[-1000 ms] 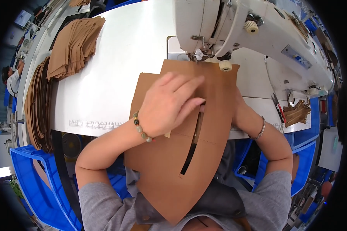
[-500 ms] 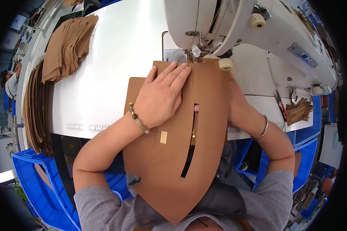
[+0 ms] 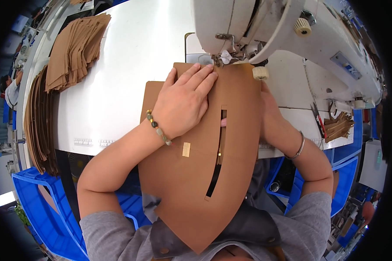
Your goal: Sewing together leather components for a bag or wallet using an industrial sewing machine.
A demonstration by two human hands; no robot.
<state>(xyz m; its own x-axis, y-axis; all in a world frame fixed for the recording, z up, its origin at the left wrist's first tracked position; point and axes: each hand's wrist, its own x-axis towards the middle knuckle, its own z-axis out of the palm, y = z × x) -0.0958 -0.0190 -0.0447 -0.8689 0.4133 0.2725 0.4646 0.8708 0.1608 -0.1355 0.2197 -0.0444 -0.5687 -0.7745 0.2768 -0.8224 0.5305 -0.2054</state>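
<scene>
A large brown leather-like panel (image 3: 178, 182) lies under the needle area of a sewing machine (image 3: 224, 54), its pointed near end reaching toward my chest. It has a long narrow slot and a small pale rectangular patch (image 3: 186, 149). My left hand (image 3: 183, 100) rests flat on the panel's upper left, fingers stretched together toward the presser foot. Beneath the right edge goes my right hand (image 3: 270, 108), mostly covered by the panel. One of its fingertips shows through the slot, beside a brown strip (image 3: 222, 137) underneath; its grip is hidden.
Stacked brown pieces (image 3: 78, 52) stand at the table's left edge, with more curved pieces (image 3: 41, 126) beside them. To the right lie red-and-black snips (image 3: 320, 122) and brown scraps (image 3: 339, 127). Blue bins (image 3: 48, 209) stand below the table. Another person (image 3: 12, 91) sits far left.
The panel has slid slightly forward under the machine, its slot now farther from me. My left hand has moved forward with it. The right fingertip still shows in the slot.
</scene>
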